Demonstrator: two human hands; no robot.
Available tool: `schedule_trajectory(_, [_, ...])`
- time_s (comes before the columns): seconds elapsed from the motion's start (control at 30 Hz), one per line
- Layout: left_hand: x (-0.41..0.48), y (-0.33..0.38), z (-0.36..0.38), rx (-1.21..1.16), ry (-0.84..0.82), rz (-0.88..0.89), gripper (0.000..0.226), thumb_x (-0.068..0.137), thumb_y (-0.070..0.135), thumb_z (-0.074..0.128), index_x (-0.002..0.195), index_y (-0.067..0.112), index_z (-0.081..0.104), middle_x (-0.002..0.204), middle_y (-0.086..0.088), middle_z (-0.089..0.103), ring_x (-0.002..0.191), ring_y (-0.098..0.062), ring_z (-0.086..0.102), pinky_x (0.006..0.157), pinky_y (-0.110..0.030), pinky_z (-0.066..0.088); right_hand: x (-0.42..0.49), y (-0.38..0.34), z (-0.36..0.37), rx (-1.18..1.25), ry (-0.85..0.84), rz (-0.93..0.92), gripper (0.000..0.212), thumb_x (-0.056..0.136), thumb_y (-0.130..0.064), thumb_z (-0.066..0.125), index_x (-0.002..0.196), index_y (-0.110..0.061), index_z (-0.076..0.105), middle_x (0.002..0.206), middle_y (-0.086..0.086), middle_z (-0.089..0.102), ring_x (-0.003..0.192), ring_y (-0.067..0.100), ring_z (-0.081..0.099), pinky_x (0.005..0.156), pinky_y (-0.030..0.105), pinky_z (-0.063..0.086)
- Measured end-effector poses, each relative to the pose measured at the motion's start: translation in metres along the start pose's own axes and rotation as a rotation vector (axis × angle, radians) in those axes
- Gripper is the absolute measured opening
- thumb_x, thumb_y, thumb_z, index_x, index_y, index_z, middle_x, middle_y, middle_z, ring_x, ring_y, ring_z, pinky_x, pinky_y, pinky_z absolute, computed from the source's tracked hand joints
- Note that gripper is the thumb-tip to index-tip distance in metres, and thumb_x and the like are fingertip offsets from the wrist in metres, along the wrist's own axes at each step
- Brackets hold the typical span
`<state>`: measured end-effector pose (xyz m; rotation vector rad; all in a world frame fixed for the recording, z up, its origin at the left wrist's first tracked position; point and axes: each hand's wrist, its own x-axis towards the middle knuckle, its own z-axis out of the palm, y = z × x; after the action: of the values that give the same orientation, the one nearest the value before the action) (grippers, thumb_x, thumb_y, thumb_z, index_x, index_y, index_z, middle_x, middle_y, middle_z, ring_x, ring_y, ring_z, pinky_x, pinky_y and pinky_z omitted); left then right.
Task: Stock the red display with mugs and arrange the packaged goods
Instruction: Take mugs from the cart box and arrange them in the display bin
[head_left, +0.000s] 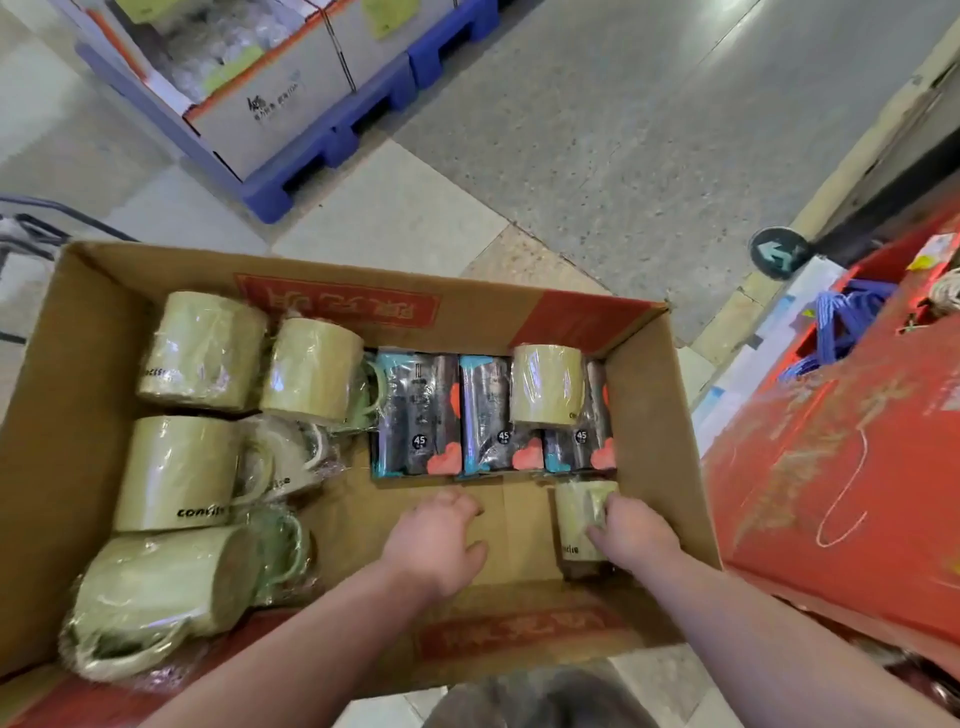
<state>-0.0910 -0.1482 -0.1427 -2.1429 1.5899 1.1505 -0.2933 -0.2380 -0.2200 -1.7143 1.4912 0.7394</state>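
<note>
- Both of my bare forearms are reaching up from the bottom edge of the frame into an open cardboard box (670, 415) that is filling the lower centre.
- Left hand (434, 540) is resting palm down on the bare cardboard floor of the box, fingers loosely curled, gripping nothing.
- Right hand (631, 530) is closing around a pale green mug (574, 514) wrapped in clear film, standing in the box's lower right corner.
- Three dark packaged goods (493, 415) with teal and coral markings are lying side by side just above my hands, against the far wall.
- Another wrapped mug (545, 384) is sitting on top of the right-hand packs.
- More wrapped green mugs (202, 348) are crowding the left side of the box, some upright, some tipped over.
- At the right edge of the frame, the red display (841, 499) is standing just beside the box, with blue cords (836, 322) lying on top.
- In the upper left, white cartons (280, 93) are sitting on a blue pallet (332, 140).
</note>
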Motion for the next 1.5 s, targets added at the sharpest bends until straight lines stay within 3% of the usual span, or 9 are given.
schedule_trajectory(0.23, [0.014, 0.011, 0.005, -0.231, -0.098, -0.034, 0.045, 0.092, 0.03, 0.052, 0.135, 0.02, 0.048, 0.138, -0.002, 0.049, 0.119, -0.019, 0.052, 0.099, -0.025, 0.041, -0.013, -0.012, 0.007, 0.236, -0.02, -0.045, 0.013, 0.083, -0.031, 0.061, 0.088, -0.02, 0.055, 0.089, 0.0, 0.064, 0.084, 0.022, 0.061, 0.071, 0.031, 0.049])
schedule_trajectory(0.47, [0.017, 0.018, 0.009, -0.64, -0.027, -0.117, 0.031, 0.09, 0.022, 0.06, 0.119, 0.009, 0.06, 0.093, 0.005, 0.059, 0.077, -0.006, 0.055, 0.057, -0.004, 0.04, -0.037, -0.054, 0.008, 0.248, 0.072, -0.206, 0.023, 0.081, -0.037, 0.061, 0.072, -0.024, 0.044, 0.079, -0.002, 0.06, 0.078, 0.023, 0.058, 0.064, 0.033, 0.044])
schedule_trajectory(0.57, [0.016, 0.016, 0.012, -0.764, 0.033, -0.179, 0.026, 0.088, 0.027, 0.062, 0.109, 0.011, 0.063, 0.084, 0.004, 0.061, 0.068, -0.005, 0.055, 0.056, -0.009, 0.043, -0.046, -0.071, 0.006, 0.275, 0.07, -0.288, 0.029, 0.084, -0.034, 0.058, 0.067, -0.024, 0.036, 0.07, -0.005, 0.05, 0.071, 0.022, 0.051, 0.056, 0.031, 0.036])
schedule_trajectory(0.73, [0.014, 0.006, 0.011, -0.823, 0.151, -0.278, 0.019, 0.085, 0.028, 0.068, 0.094, 0.017, 0.055, 0.074, 0.006, 0.056, 0.064, -0.007, 0.05, 0.052, -0.016, 0.035, -0.051, -0.086, 0.004, 0.258, 0.004, -0.461, 0.009, 0.085, -0.025, 0.057, 0.088, -0.024, 0.05, 0.086, -0.006, 0.052, 0.081, 0.018, 0.05, 0.065, 0.03, 0.04])
schedule_trajectory(0.87, [0.012, -0.006, 0.006, -0.758, 0.209, -0.285, 0.015, 0.085, 0.018, 0.066, 0.083, 0.017, 0.052, 0.066, 0.007, 0.053, 0.056, -0.006, 0.048, 0.044, -0.011, 0.034, -0.049, -0.09, 0.002, 0.321, -0.036, -0.519, 0.029, 0.085, -0.013, 0.053, 0.111, -0.024, 0.062, 0.08, -0.011, 0.053, 0.081, 0.015, 0.053, 0.076, 0.031, 0.046])
schedule_trajectory(1.0, [0.008, -0.016, 0.001, -0.715, 0.249, -0.302, 0.02, 0.085, 0.014, 0.064, 0.075, 0.02, 0.047, 0.062, 0.006, 0.053, 0.052, -0.006, 0.048, 0.048, -0.019, 0.034, -0.035, -0.083, -0.016, 0.406, 0.062, -0.424, 0.026, 0.089, -0.013, 0.051, 0.108, -0.023, 0.065, 0.101, -0.005, 0.064, 0.089, 0.012, 0.058, 0.082, 0.025, 0.046])
schedule_trajectory(1.13, [0.003, -0.029, -0.006, -0.694, 0.283, -0.329, 0.014, 0.085, 0.013, 0.06, 0.078, 0.018, 0.049, 0.064, 0.004, 0.055, 0.052, -0.008, 0.049, 0.047, -0.02, 0.035, -0.007, -0.061, -0.048, 0.442, 0.241, -0.247, 0.015, 0.09, -0.018, 0.055, 0.101, -0.021, 0.064, 0.098, -0.002, 0.064, 0.086, 0.017, 0.058, 0.076, 0.026, 0.044])
schedule_trajectory(1.33, [0.0, -0.043, -0.006, -0.715, 0.283, -0.387, 0.01, 0.085, 0.015, 0.06, 0.083, 0.016, 0.051, 0.067, 0.001, 0.056, 0.057, -0.014, 0.052, 0.053, -0.026, 0.042, 0.037, -0.05, -0.077, 0.639, 0.312, 0.017, 0.035, 0.094, -0.012, 0.045, 0.129, -0.007, 0.05, 0.129, 0.016, 0.051, 0.106, 0.033, 0.053, 0.061, 0.026, 0.041])
schedule_trajectory(1.5, [-0.003, -0.048, -0.004, -0.728, 0.286, -0.421, 0.009, 0.084, 0.016, 0.062, 0.09, 0.013, 0.056, 0.07, 0.003, 0.057, 0.059, -0.011, 0.052, 0.055, -0.024, 0.043, 0.059, -0.06, -0.084, 0.781, 0.219, 0.114, 0.045, 0.1, -0.018, 0.035, 0.145, -0.012, 0.036, 0.142, 0.013, 0.044, 0.121, 0.032, 0.047, 0.083, 0.029, 0.035])
